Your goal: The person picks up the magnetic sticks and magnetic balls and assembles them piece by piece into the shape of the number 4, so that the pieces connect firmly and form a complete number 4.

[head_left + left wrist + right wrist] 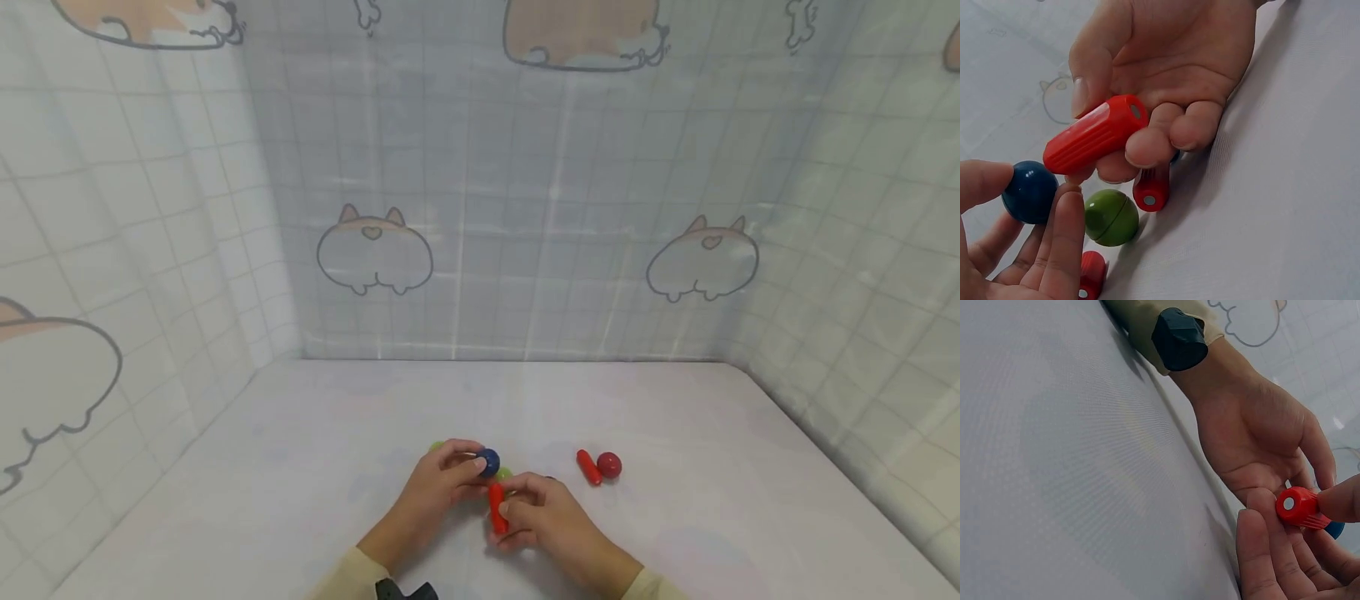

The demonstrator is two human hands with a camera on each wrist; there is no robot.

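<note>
My left hand [438, 483] pinches a dark blue ball [1030, 192] between thumb and fingertips. A red ribbed stick [1094, 135] with a small metal disc in its end is held by my right hand [553, 515], thumb against the fingers. In the left wrist view the stick's far end lies close to the blue ball; whether they touch I cannot tell. Below the hands is a green ball [1112, 217] with a seam round it. Beside it lie a second red stick [1152, 189], partly behind the right fingers, and a third [1092, 274], cut off by the left hand.
Off to the right on the pale table [300, 492] lie a red stick [588, 467] and a red ball [610, 465] side by side. A green thing [436, 445] peeks out behind the left hand. Curtain walls [510, 192] with cartoon prints enclose the table.
</note>
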